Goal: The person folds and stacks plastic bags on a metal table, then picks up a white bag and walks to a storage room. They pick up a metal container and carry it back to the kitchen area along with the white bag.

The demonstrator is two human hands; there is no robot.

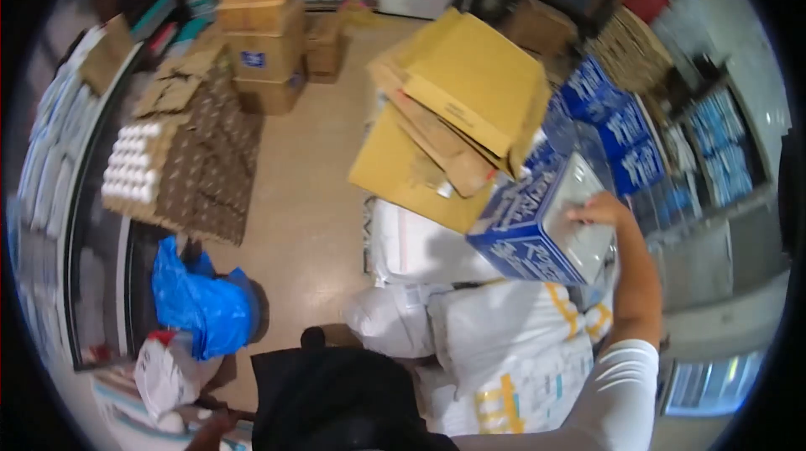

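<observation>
My right hand (598,209) is closed at the white side of a blue-and-white printed carton (525,233), fingers pressed together against it. The carton is tilted, over white sacks with yellow bands (504,325) and beside flattened yellow-brown cardboard (478,81). At the lower left edge, my left hand (214,430) is dark and blurred, low by a pale ledge and below a white plastic bag (164,375). Its fingers cannot be made out.
Stacked brown boxes (260,31) stand at the back left. Egg trays (134,161) sit beside patterned cardboard (206,165). A blue plastic bag (206,296) rests on the tan floor (294,174). More blue cartons (617,128) and a shelf of blue packs (722,149) line the right.
</observation>
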